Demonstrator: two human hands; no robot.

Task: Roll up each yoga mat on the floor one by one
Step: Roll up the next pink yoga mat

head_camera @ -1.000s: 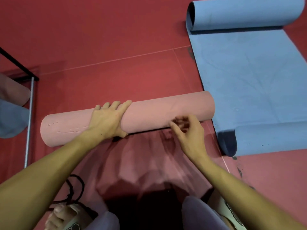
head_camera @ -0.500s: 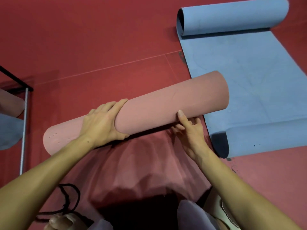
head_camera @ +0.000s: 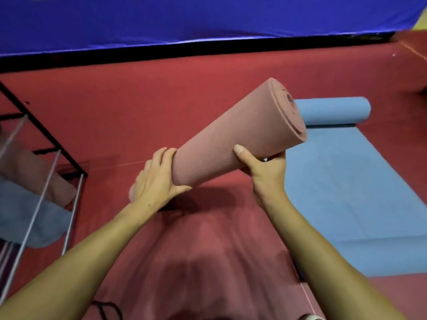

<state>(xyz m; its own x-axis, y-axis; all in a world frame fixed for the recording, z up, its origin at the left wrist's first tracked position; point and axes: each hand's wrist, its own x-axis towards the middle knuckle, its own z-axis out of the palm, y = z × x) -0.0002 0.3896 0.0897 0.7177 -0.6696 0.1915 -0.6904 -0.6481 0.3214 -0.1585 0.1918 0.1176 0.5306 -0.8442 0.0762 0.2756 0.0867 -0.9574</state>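
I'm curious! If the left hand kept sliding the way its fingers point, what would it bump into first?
Probably nothing but the pink mat it holds. The left hand points up and away; beyond lies red floor, then the blue wall. Depth is unclear.

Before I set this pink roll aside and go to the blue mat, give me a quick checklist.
1. Pink roll fully rolled: ok, spiral end shows, no loose tail.
2. Both hands holding it: ok, left hand low, right hand under the raised end.
3. Roll off the floor: ok, tilted up.
4. Rack has room: cannot tell, rolls already lie in it.
5. Blue mat rolled: not ok, middle lies flat.
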